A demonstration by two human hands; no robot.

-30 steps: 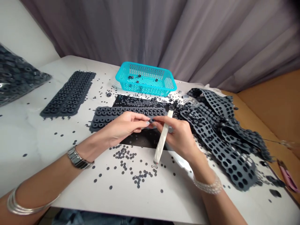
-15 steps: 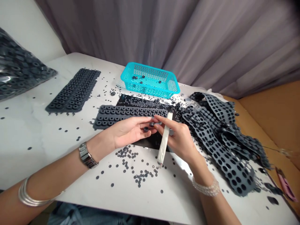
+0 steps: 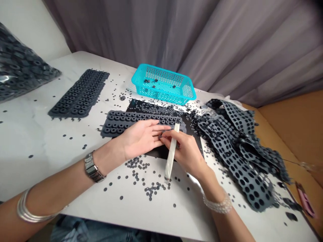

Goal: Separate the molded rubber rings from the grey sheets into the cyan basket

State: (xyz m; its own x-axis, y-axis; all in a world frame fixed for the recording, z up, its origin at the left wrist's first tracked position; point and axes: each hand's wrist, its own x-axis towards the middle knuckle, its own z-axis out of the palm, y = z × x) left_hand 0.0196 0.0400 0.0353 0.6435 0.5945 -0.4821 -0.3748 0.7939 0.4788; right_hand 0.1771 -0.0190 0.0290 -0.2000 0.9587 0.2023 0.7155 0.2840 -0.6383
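My left hand (image 3: pixel 141 139) is turned palm up with its fingers stretched out, over the near side of a dark grey rubber sheet with rows of ringed studs (image 3: pixel 118 125). Between my right thumb and index finger lies the white-wrapped stick (image 3: pixel 171 154), slanting across the back of my right hand (image 3: pixel 185 149). The fingertips of that hand pinch at a small dark rubber piece (image 3: pixel 160 136) against the left fingers; it is mostly hidden. Under both hands lies a black mat (image 3: pixel 161 153).
A turquoise basket (image 3: pixel 165 97) with several small rubber pieces stands behind. Another studded sheet (image 3: pixel 80 94) lies left, near a clear bag of rubber parts (image 3: pixel 22 67). Perforated rubber sheets (image 3: pixel 239 168) heap up at right, by a pink-handled cutter (image 3: pixel 305 201). Small discs (image 3: pixel 151 190) litter the table.
My left hand has gone from pinching with the right to lying open, palm up. My right hand has tilted and shifted slightly left, the stick moving with it.
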